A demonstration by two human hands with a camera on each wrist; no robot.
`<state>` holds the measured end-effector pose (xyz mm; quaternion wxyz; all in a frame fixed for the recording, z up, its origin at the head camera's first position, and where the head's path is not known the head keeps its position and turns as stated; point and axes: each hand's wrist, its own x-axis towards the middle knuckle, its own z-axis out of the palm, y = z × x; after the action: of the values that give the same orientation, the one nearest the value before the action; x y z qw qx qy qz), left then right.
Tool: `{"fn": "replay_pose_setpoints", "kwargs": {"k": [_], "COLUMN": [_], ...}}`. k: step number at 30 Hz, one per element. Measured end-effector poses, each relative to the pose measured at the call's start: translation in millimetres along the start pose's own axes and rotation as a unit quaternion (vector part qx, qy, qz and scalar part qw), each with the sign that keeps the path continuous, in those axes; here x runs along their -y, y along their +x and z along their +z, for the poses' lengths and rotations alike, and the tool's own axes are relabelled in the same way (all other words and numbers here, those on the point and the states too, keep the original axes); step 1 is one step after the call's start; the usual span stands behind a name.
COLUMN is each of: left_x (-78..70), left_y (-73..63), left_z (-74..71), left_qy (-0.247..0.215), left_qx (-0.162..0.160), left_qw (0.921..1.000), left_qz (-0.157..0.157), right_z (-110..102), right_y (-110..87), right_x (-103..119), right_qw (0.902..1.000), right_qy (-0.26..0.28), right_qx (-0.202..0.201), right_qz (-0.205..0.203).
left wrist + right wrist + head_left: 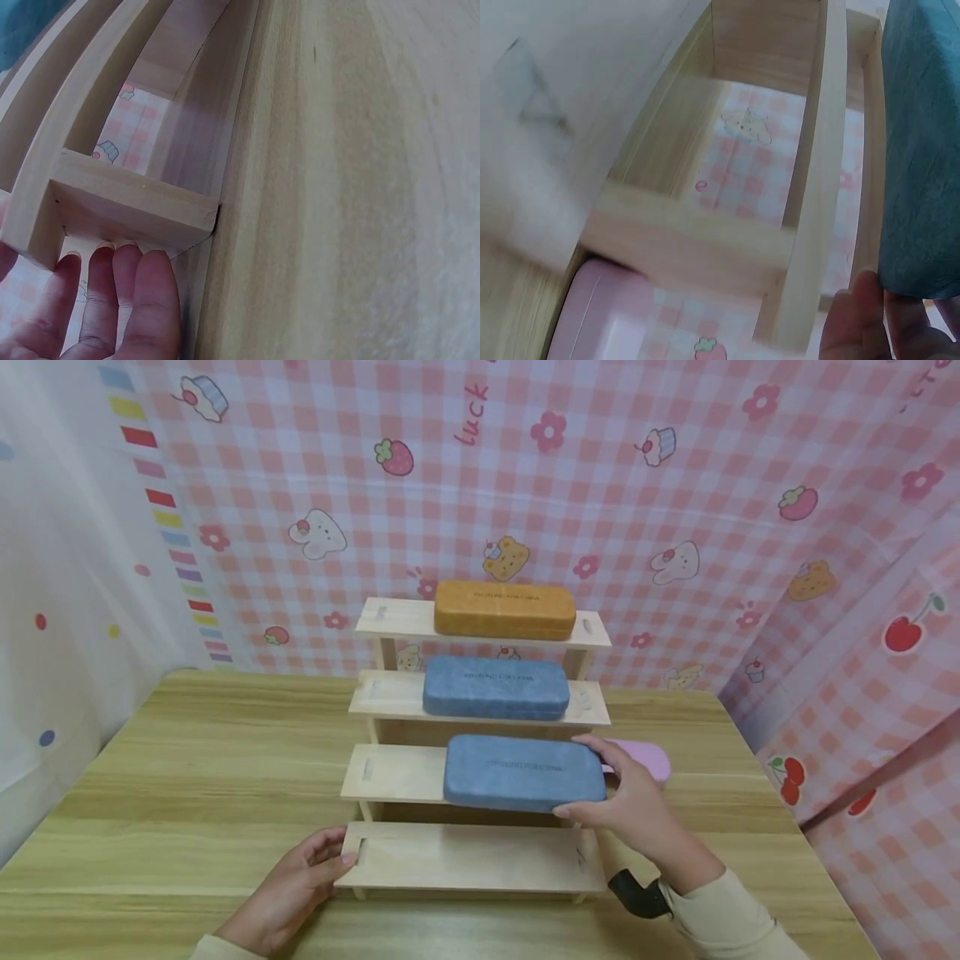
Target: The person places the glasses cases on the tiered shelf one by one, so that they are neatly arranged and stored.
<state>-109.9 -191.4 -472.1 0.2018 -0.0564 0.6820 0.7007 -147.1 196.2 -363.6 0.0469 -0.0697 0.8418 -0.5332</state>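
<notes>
The wood-grained table (187,777) spreads out past both hands, and on it stands a pale four-step wooden rack (465,858), the left end of its lowest step in the left hand (296,881), while a pink object (647,758) lies on the tabletop just beyond the right hand (630,802). One step up, a blue case (525,772) is at the right hand's fingers, though I can't tell whether it sits fully on that step. Farther from both hands, a second blue case (495,689) lies on the next step and an orange case (504,612) on the top one.
</notes>
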Motion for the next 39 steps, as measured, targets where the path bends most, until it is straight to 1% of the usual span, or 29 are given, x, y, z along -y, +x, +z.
{"fn": "replay_pose_setpoints", "kwargs": {"k": [10, 15, 23, 31, 39], "left_x": [-3.3, -2.5, -2.9, -2.4, -1.7], "left_y": [-0.6, -0.1, 0.0, 0.1, 0.0], "left_z": [1.2, 0.1, 0.2, -2.2, -2.9], "left_qy": [0.004, 0.001, 0.004, -0.002, -0.001], "left_qx": [-0.010, -0.003, -0.006, 0.019, 0.022], "left_qw": [0.9999, 1.0000, 0.9999, 0.9997, 0.9996], "left_qz": [-0.008, -0.003, -0.008, 0.014, 0.016], "right_z": [14, 19, 25, 25, 24], "right_y": [9.2, 12.6, 16.9, 19.2, 24.4], "right_x": [4, 5, 8, 9, 8], "right_qw": [0.9997, 0.9995, 0.9996, 0.9991, 0.9967], "right_qy": [-0.002, -0.003, -0.026, -0.039, -0.079], "right_qx": [0.005, 0.010, 0.010, 0.014, 0.019], "right_qz": [0.025, 0.031, 0.011, 0.005, -0.002]}}
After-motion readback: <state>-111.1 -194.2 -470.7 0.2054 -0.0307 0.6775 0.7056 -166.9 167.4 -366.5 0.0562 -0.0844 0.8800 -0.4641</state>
